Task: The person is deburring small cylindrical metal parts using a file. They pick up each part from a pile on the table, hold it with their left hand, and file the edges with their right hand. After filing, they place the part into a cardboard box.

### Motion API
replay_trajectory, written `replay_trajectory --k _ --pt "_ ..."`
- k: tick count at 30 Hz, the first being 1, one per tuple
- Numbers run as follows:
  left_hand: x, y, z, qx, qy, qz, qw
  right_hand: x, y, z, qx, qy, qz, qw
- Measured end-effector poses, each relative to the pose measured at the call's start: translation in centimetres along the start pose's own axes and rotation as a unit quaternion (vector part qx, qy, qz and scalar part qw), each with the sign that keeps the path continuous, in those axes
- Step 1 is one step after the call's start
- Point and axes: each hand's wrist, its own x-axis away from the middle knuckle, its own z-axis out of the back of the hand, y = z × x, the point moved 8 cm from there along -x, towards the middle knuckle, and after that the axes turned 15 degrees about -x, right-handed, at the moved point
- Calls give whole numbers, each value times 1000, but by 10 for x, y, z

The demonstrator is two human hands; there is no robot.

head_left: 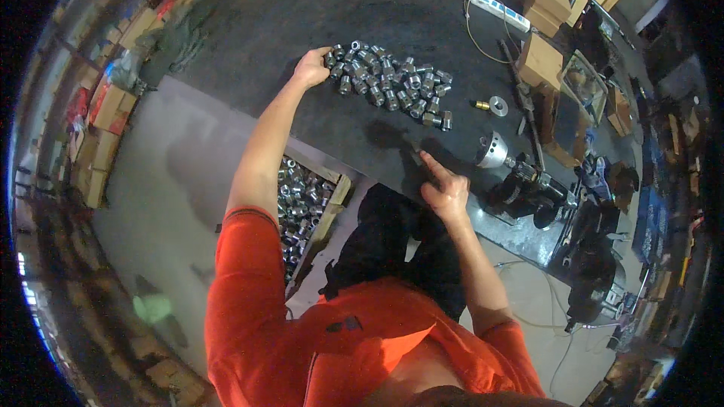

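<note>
Hands: two, both yours. Your left hand (311, 68) is at the left end of one group of metal fittings (388, 79) lying on the dark tabletop (249, 38). Its fingertips meet the leftmost pieces; cannot tell whether they close on one. Your right hand (446, 188) is at the near edge, well apart from the group: one index finger extended, the other fingers bent inward; cannot tell whether they grip anything.

Count, group: more than thirty fittings, mostly in a single layer; overlaps prevent an exact figure. Count, wooden crate (339, 192): one, below the tabletop edge beside your left arm, holding dozens more fittings, uncountable.

Right of the group: one brass-coloured piece (481, 105), just beside one pale disc (498, 106); nearer you, one silver chuck-like head (492, 151). Far side: one white power strip (500, 11).
</note>
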Motion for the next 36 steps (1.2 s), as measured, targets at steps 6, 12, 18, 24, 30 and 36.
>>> replay_trajectory --k 6,12,18,24,30,36 --pt "18 1 14 -82 40 -73 993 2 6 1 -33 -6 -33 999" --pt "131 -24 49 -65 33 -104 992 3 -2 6 -37 37 -37 998" --pt "273 -127 27 -39 18 6 999 2 -6 2 -12 39 -19 999" --pt "317 -147 3 -238 -84 72 965 3 -8 5 -25 60 16 998" --pt "298 -144 -22 -378 -171 102 904 4 -1 6 -27 50 -10 998" --pt "290 -148 -19 -350 -168 101 916 4 -6 7 -16 52 -4 999"
